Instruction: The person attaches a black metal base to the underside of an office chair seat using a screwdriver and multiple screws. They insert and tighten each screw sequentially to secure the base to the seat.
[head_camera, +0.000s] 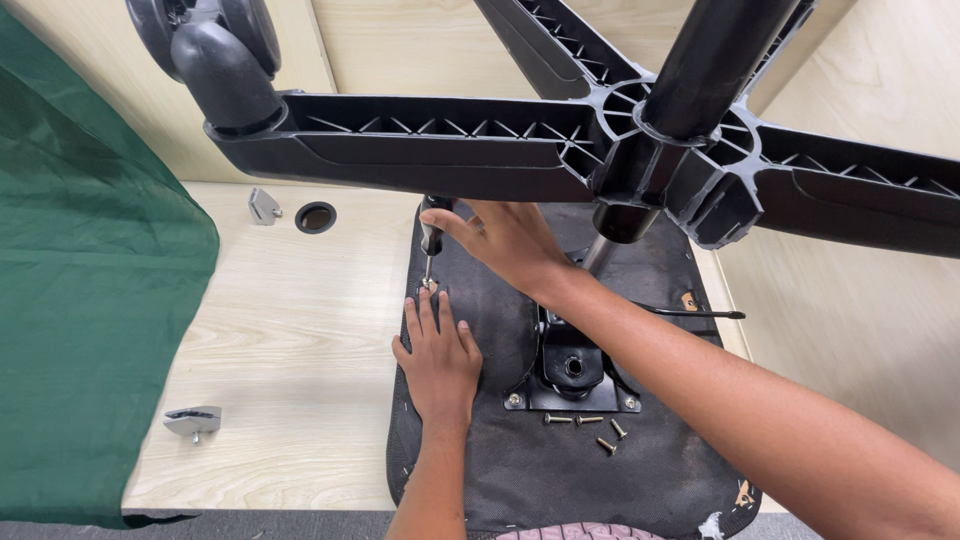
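Screwdriver (432, 240) held near-upright in the right hand (510, 240), its black handle uppermost and its thin shaft running straight down to a screw point (430, 285) at the far left part of the black fabric-covered seat underside (500, 470). The right hand's grip is closed around the handle, thumb and fingers wrapped about it, the forearm reaching in from the lower right across the metal mounting plate (570, 385). The left hand (438, 355) lies flat and spread on the seat, palm down and grasping nothing, its fingertips (425, 305) just beside the driver's tip on the near side; it is the hand nearer to the screw point, which lies directly beyond those fingertips, away from the person. The tool's long axis is close to vertical, roughly square to the seat surface. Four loose screws (585, 425) lie on the fabric just in front of the plate, near the left wrist's right side. Overhead, the black five-arm chair base (440, 140) and its central column (715, 60) span the view. The seat rests on a pale wooden bench (290, 340) bearing two small metal brackets (193, 420).
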